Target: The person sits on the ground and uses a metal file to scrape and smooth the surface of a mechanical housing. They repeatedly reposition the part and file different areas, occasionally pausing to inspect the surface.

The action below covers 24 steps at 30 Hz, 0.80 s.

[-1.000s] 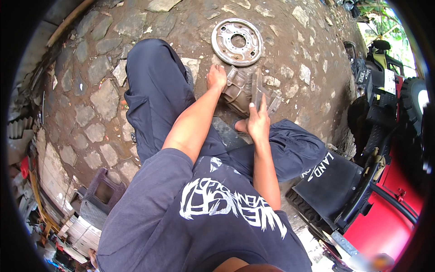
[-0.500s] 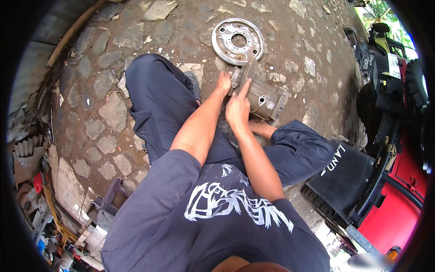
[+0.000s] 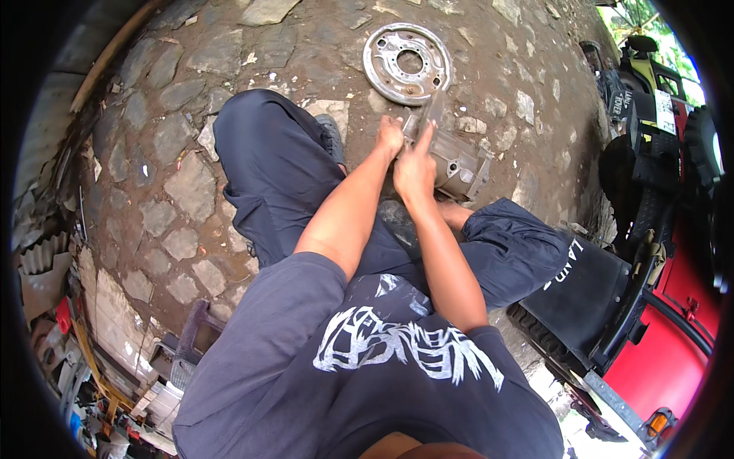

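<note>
A cylindrical grey-brown metal casing with a bolted flange and a round hole lies on the stones between my feet. My left hand is closed on the casing's near-left end, thumb side up. Beside it my right hand is closed, with the index finger stretched along a long flat metal bar, blurred, which reaches past the casing's end. What the rest of my right fingers wrap is partly hidden. Just beyond lies a round silver metal plate with a large centre hole and smaller holes, flat on the ground.
Uneven stone paving with dirt spreads around me. My dark-trousered left knee is raised at the left. A red vehicle with a black mudflap stands close on the right. Scrap metal and a plastic crate lie at lower left.
Both hands have shifted slightly to the right in the picture along with the casing and plate. The right hand and flat bar have moved a little along the casing's end.
</note>
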Each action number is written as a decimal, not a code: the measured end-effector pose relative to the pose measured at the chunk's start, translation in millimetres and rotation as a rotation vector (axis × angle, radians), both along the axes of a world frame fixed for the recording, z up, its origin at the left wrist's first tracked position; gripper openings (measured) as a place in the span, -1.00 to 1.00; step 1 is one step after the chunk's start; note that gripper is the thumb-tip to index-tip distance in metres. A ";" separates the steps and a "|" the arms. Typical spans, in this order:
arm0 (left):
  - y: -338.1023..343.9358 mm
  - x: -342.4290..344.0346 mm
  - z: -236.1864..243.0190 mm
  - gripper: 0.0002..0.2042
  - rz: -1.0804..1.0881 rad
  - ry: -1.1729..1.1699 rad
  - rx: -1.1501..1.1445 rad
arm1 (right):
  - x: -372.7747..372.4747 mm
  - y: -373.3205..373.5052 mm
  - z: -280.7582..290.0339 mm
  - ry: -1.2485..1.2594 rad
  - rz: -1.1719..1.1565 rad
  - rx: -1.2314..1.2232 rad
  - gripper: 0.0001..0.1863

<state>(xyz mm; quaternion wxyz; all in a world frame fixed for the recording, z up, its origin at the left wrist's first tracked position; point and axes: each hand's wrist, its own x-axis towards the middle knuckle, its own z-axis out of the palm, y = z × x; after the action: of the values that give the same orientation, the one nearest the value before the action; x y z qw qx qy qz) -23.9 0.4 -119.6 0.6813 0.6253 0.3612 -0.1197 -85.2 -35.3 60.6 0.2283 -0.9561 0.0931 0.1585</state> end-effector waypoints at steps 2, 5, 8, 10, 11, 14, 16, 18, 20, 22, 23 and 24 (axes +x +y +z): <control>6.6 -6.1 1.8 -0.63 -0.017 0.009 0.016 | -43.7 -15.3 4.3 -0.004 0.099 0.025 -0.09; 6.4 -5.4 -3.3 -0.63 -0.008 0.026 -0.023 | -38.9 -11.7 6.4 -0.031 0.120 0.034 -0.09; 5.1 3.3 31.5 -0.62 0.038 0.112 -0.236 | 0.8 0.5 -1.8 -0.049 0.076 -0.017 -0.09; 11.2 2.5 32.5 -0.61 -0.017 0.085 -0.118 | -2.2 -0.2 1.2 -0.028 0.065 -0.012 -0.09; 13.6 -1.6 26.2 -0.61 -0.038 0.077 -0.058 | -8.8 1.2 4.8 -0.012 0.065 -0.007 -0.09; 10.8 -10.7 21.4 -0.61 0.036 -0.035 0.084 | -39.0 -8.3 10.9 0.007 0.097 0.033 -0.09; 13.4 -6.6 34.5 -0.61 -0.033 0.023 0.001 | -31.1 -8.7 10.4 -0.007 0.096 -0.012 -0.11; 12.0 -6.5 48.2 -0.60 -0.077 0.052 -0.043 | 4.6 -10.5 -6.9 -0.028 0.070 -0.033 -0.12; 16.7 -2.8 47.3 -0.60 -0.070 0.063 -0.035 | 22.8 0.8 -6.7 -0.029 0.060 -0.018 -0.14; 20.4 -4.6 35.1 -0.60 -0.060 0.051 0.000 | 2.8 3.9 8.0 0.034 0.067 0.002 -0.12; 18.8 -4.0 29.5 -0.60 -0.055 0.044 0.009 | -12.2 0.6 17.5 0.067 0.070 0.002 -0.12; 21.2 -3.9 37.2 -0.59 -0.100 0.073 0.009 | -27.7 -12.0 15.1 0.042 0.110 0.023 -0.09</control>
<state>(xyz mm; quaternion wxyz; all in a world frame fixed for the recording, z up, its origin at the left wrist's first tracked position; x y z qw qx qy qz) -27.9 21.6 -82.4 0.6580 0.6407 0.3549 -0.1749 -112.9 -47.3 75.6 0.2281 -0.9535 0.0436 0.1920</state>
